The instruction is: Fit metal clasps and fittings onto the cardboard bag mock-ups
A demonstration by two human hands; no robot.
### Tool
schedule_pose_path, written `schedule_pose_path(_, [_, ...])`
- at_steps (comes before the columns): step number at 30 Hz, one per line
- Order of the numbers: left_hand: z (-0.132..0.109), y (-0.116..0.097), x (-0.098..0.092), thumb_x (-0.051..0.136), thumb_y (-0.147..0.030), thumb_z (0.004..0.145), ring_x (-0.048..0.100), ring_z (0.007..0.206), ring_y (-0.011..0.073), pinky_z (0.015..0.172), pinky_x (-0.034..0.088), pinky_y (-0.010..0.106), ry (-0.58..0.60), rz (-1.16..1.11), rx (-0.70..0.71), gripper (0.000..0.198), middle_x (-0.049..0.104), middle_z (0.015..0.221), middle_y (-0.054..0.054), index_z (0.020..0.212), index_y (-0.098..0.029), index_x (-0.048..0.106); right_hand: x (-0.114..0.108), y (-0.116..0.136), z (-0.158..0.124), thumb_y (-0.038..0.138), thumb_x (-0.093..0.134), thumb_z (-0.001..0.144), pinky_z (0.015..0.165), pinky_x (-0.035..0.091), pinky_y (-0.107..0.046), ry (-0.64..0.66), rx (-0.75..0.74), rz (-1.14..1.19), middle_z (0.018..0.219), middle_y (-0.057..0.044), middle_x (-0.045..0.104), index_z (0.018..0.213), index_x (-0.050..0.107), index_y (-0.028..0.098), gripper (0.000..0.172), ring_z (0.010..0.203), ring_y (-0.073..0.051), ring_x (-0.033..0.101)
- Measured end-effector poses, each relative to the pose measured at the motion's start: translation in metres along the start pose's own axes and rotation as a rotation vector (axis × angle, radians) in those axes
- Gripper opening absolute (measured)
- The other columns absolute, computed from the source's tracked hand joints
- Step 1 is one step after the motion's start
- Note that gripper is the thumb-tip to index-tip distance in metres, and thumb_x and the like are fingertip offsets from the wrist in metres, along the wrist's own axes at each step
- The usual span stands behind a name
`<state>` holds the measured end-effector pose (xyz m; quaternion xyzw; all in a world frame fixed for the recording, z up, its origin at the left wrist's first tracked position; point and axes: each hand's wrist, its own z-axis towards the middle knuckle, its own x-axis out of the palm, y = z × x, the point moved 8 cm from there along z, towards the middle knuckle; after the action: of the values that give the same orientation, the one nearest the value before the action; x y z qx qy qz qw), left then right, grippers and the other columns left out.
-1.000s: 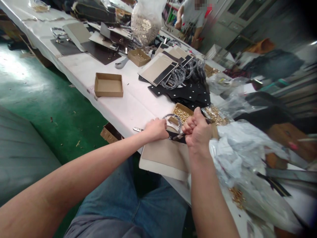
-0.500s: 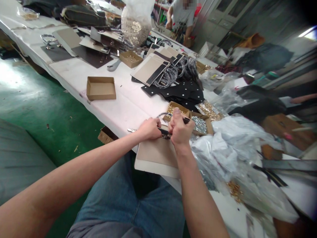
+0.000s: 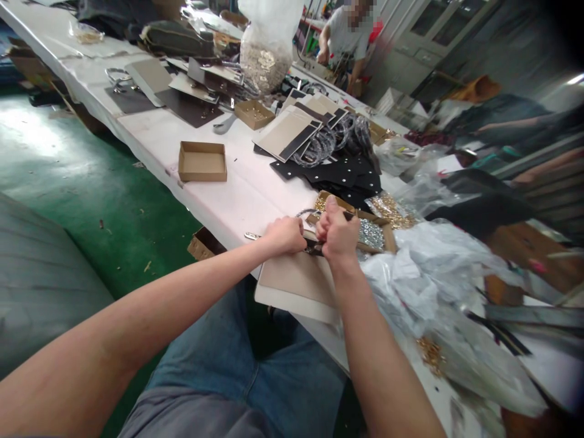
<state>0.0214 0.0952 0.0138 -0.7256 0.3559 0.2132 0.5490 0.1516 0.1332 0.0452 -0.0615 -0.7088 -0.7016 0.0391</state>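
Observation:
My left hand (image 3: pixel 286 235) is closed and presses down on a dark strap (image 3: pixel 314 246) lying over a beige panel (image 3: pixel 298 281) at the table's near edge. My right hand (image 3: pixel 336 232) is a fist around a dark-handled tool (image 3: pixel 347 215) whose tip meets the strap. A curved metal-and-clear handle (image 3: pixel 306 213) arcs just behind both hands. Small cardboard boxes of gold fittings (image 3: pixel 327 201) and silver washers (image 3: pixel 370 233) stand right behind my right hand.
An empty cardboard box (image 3: pixel 202 162) sits mid-table. Black punched pieces (image 3: pixel 342 173), stacked beige panels (image 3: pixel 292 129) and clear-wrapped handles (image 3: pixel 322 143) lie beyond. Crumpled plastic bags (image 3: pixel 438 274) crowd the right. A bag of fittings (image 3: pixel 264 55) and another person (image 3: pixel 347 36) are at the far end.
My right hand drew in closer to the left hand over the strap, exposing the box of silver washers. The view shifted slightly; both hands stay closed.

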Motion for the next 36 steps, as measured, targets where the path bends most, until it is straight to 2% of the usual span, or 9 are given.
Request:
schedule_pose_path(4, [-0.012,-0.007,-0.005,0.082,-0.038,0.084,0.067,0.131,0.0399,0.106,0.055,0.050,-0.015,0.059,-0.028,0.038,0.074,0.142,0.015,0.120,-0.027,0.074,0.004,-0.014,0.037,0.068,0.091,0.087,0.030,0.020,-0.024,0.030,0.228,0.072,0.048,0.013,0.029,0.070,0.029,0.028,0.076,0.037,-0.005,0.022])
schedule_pose_path(7, [-0.015,-0.006,-0.004,0.081,-0.038,0.086,0.066,0.133,0.0394,0.108,0.055,0.050,-0.019,0.045,-0.036,0.038,0.072,0.146,0.014,0.122,-0.028,0.073,0.007,-0.030,0.055,0.069,0.087,0.092,0.029,0.018,-0.023,0.047,0.360,0.078,0.047,0.013,0.027,0.072,0.026,0.028,0.076,0.037,-0.005,0.017])
schedule_pose_path(12, [-0.007,0.004,0.003,0.083,-0.040,0.083,0.067,0.130,0.0401,0.104,0.056,0.051,-0.012,-0.015,-0.040,0.036,0.076,0.139,0.013,0.116,-0.029,0.074,0.008,-0.056,0.063,0.063,0.085,0.095,0.030,0.016,-0.019,0.076,0.502,0.089,0.046,0.014,0.026,0.074,0.024,0.028,0.073,0.037,-0.004,0.014])
schedule_pose_path(18, [0.000,0.010,0.006,0.082,-0.035,0.079,0.070,0.125,0.0401,0.101,0.057,0.049,-0.024,-0.045,-0.019,0.036,0.078,0.132,0.013,0.113,-0.028,0.074,0.012,-0.063,0.063,0.062,0.085,0.097,0.030,0.015,-0.017,0.099,0.577,0.084,0.046,0.014,0.027,0.074,0.029,0.027,0.069,0.037,-0.003,0.014])
schedule_pose_path(23, [-0.003,0.008,0.003,0.082,-0.031,0.079,0.069,0.126,0.0382,0.102,0.057,0.046,-0.008,-0.036,-0.030,0.037,0.078,0.133,0.012,0.115,-0.028,0.075,0.021,-0.048,0.053,0.067,0.088,0.092,0.029,0.015,-0.020,0.164,0.467,0.080,0.047,0.014,0.025,0.071,0.028,0.027,0.075,0.037,-0.004,0.014])
schedule_pose_path(29, [-0.002,0.008,0.004,0.083,-0.030,0.079,0.067,0.128,0.0391,0.104,0.056,0.048,0.012,-0.044,-0.018,0.042,0.077,0.134,0.012,0.120,-0.028,0.076,0.027,-0.030,0.034,0.072,0.092,0.086,0.030,0.017,-0.023,0.192,0.302,0.057,0.050,0.012,0.028,0.067,0.030,0.028,0.078,0.037,-0.005,0.021])
schedule_pose_path(36, [0.000,0.013,0.005,0.084,-0.038,0.083,0.069,0.125,0.0380,0.103,0.057,0.047,0.053,-0.086,-0.020,0.040,0.078,0.130,0.012,0.121,-0.029,0.076,0.033,-0.007,0.001,0.065,0.091,0.090,0.032,0.021,-0.024,0.160,0.073,0.013,0.052,0.009,0.031,0.063,0.036,0.027,0.072,0.040,-0.005,0.027])
